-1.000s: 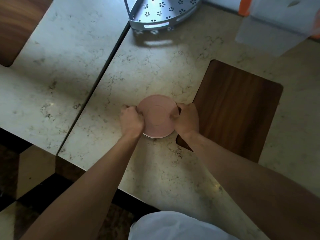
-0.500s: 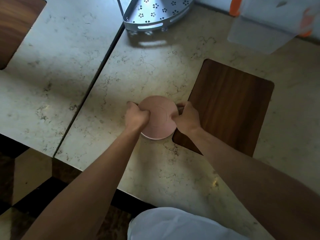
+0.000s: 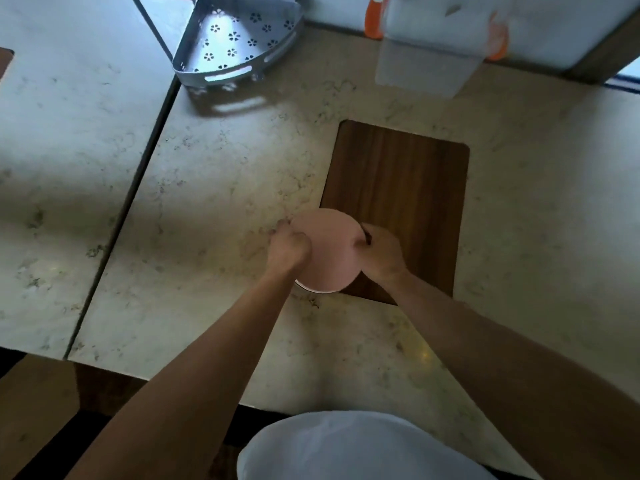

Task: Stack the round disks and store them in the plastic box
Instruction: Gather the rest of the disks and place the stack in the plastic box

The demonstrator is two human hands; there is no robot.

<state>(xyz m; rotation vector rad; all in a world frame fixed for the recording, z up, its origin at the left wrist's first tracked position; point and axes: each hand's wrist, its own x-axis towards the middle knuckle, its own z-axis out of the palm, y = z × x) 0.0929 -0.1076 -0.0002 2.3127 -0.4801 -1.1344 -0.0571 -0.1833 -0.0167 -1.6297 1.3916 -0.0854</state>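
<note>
Both hands, left hand and right hand, grip the stacked disks near the counter's front edge; squeezing evenly should keep them aligned.

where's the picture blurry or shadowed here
Head view: the plastic box at the far edge is smeared and pale; the metal rack casts a hard shadow onto the marble counter; the left hand and right hand on the pink disks look soft.

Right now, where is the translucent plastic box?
In the head view the translucent plastic box stands at the far right of the marble counter, beyond the dark wooden board.
</note>
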